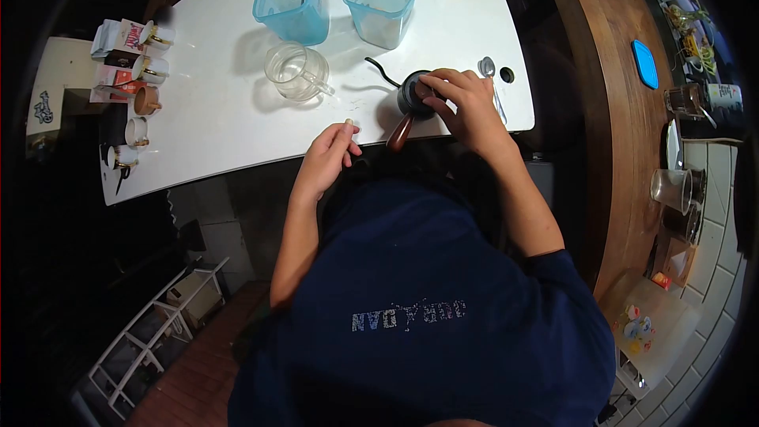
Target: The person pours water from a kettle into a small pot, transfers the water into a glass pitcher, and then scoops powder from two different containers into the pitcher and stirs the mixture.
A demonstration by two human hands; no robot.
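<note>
A small black gooseneck kettle (409,103) stands at the table's front edge, its thin spout pointing up-left and its brown wooden handle (401,134) toward me. My right hand (466,103) reaches over its top, thumb and fingers closed around the brown lid knob (424,90). Left of the kettle, my left hand (326,154) hovers at the table edge with loosely bent fingers and nothing in them. Beyond it sits a clear glass jug (294,71) with a handle. A spoon (496,91) lies just right of my right hand.
Two blue plastic containers (286,12), (382,16) stand at the back of the white table (213,122); one has a utensil in it. Several cups (149,69) line the left edge. At right runs a wooden counter (613,150) with a blue lid (644,64) and glasses.
</note>
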